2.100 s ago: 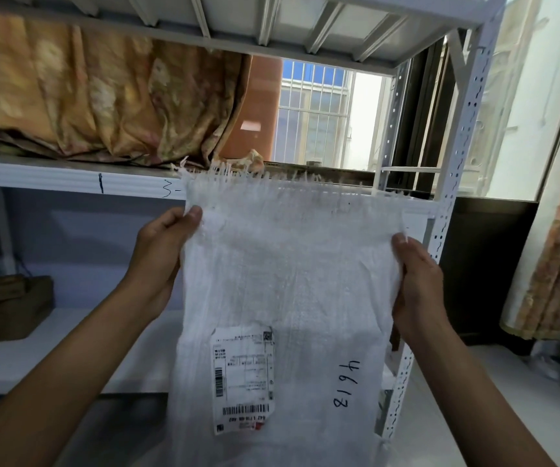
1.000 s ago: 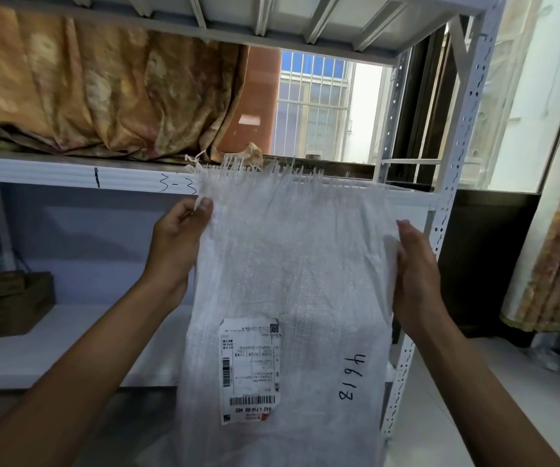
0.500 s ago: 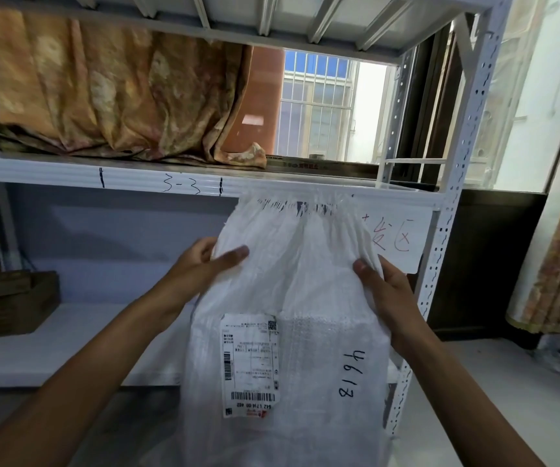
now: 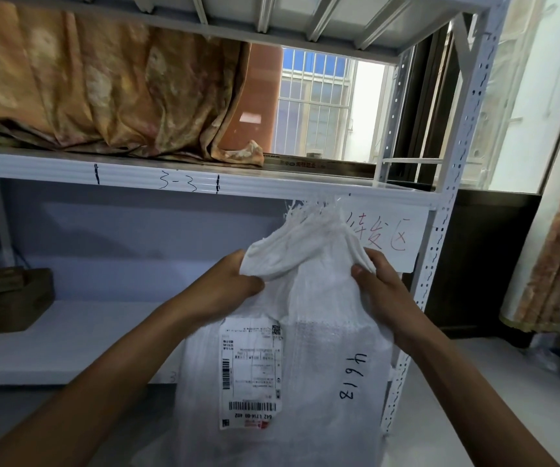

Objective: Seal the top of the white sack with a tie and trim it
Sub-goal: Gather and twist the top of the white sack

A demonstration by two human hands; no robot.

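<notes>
A white woven sack (image 4: 315,372) stands upright in front of me, with a shipping label (image 4: 251,372) and the handwritten number 4618 on its front. Its frayed top (image 4: 308,230) is bunched into a narrow neck. My left hand (image 4: 228,284) grips the gathered fabric on the left side of the neck. On the right side my right hand (image 4: 378,281) pinches the folds, thumb in front. No tie or cutting tool is in view.
A white metal shelf rack (image 4: 440,230) stands right behind the sack, with a paper sign (image 4: 389,237) hanging from its beam. Orange-brown cloth (image 4: 103,96) lies on the upper shelf. A brown box (image 4: 5,301) sits on the lower shelf at left. A barred window is behind.
The sack's top was held spread flat and high by its two edges. Both hands have come down and inward, gathering the top into a bunched neck.
</notes>
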